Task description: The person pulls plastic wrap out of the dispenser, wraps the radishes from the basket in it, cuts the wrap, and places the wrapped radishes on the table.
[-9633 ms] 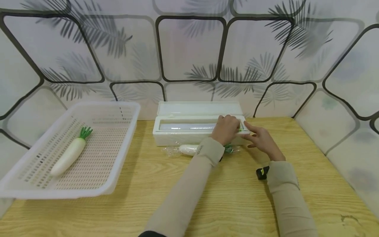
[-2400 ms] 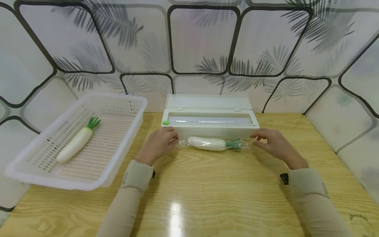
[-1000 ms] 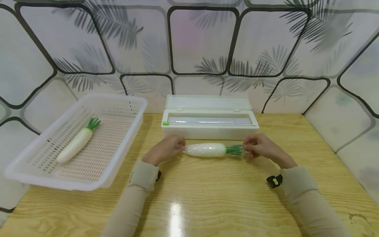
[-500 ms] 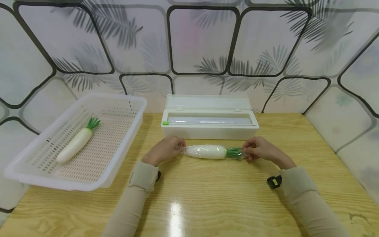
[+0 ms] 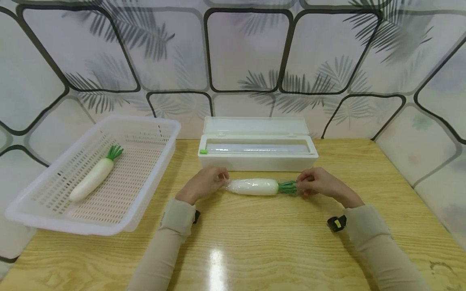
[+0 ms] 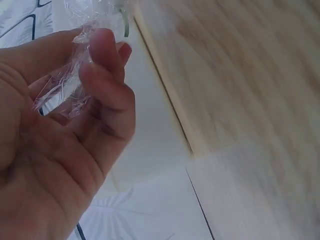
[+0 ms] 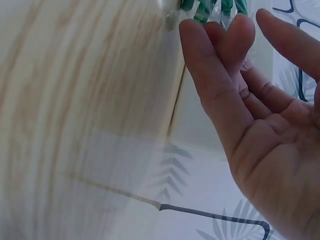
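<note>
A white radish (image 5: 255,186) with green leaves, wrapped in clear cling film, lies crosswise in front of the white cling film box. At its root end, my left hand (image 5: 205,184) pinches the gathered film; the left wrist view shows crumpled cling film (image 6: 82,65) between thumb and fingers. My right hand (image 5: 322,184) holds the film at the leaf end, its fingertips beside the green leaves (image 7: 205,10). The cling film box (image 5: 258,162) stands behind with its lid up, a film roll (image 5: 258,148) inside and a green slider (image 5: 203,151) at its left end.
On the left stands a white perforated basket (image 5: 132,220) holding an unwrapped white radish (image 5: 92,180) with green leaves. The wooden table (image 5: 276,246) meets a patterned wall covering (image 5: 247,52) behind the box and at both sides.
The green slider has gone from the box's right end to its left. Both hands have left the box and taken the film ends. The wrapped radish has come slightly nearer, away from the box.
</note>
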`<action>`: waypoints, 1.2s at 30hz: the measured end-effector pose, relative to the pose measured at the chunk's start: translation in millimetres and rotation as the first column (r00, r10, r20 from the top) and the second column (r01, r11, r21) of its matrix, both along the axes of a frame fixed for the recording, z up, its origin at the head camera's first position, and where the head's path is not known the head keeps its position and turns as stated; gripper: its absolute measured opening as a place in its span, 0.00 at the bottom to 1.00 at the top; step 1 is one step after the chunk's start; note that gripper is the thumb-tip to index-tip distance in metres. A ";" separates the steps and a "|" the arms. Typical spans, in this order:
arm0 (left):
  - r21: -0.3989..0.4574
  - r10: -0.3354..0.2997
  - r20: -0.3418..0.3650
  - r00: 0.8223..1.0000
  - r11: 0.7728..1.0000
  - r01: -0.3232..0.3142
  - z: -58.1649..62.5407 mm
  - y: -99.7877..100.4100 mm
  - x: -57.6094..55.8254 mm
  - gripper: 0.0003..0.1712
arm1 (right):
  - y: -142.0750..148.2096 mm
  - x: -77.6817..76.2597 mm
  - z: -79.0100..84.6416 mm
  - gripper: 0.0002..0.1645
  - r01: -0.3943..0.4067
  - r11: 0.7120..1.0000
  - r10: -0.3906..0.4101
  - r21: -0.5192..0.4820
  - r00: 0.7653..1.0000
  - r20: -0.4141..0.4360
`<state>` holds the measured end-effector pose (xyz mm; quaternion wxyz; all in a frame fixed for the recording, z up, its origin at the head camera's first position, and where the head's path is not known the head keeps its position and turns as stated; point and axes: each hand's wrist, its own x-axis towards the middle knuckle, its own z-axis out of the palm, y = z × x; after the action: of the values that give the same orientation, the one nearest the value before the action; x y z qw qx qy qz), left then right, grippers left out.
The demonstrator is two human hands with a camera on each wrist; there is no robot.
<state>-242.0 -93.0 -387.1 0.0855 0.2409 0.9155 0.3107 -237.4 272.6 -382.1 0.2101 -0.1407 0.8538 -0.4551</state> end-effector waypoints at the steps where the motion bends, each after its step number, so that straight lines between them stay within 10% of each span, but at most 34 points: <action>1: 0.014 -0.001 -0.008 1.000 1.000 0.001 -0.5 -0.2 -0.3 0.07 | -0.9 0.2 0.2 0.16 0.003 1.000 -0.003 -0.001 1.000 -0.005; 21: 0.315 -0.141 0.038 0.989 0.941 0.122 -4.0 -13.7 -0.8 0.11 | -4.1 1.9 -3.6 0.11 0.074 0.994 -0.084 -0.075 0.987 -0.136; 30: 0.261 0.004 0.075 0.997 0.965 -0.023 -6.6 -0.4 -6.0 0.03 | -5.9 2.1 -4.0 0.06 0.062 0.992 -0.082 -0.114 0.981 -0.178; 36: 0.151 0.078 -0.028 0.997 0.986 -0.073 -7.0 7.8 -9.9 0.07 | -5.9 1.7 -3.2 0.04 0.049 0.991 -0.072 -0.128 0.981 -0.182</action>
<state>-251.9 -85.2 -394.1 0.0399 0.2170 0.8993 0.3776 -235.7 266.7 -385.4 0.1065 -0.1693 0.8440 -0.4977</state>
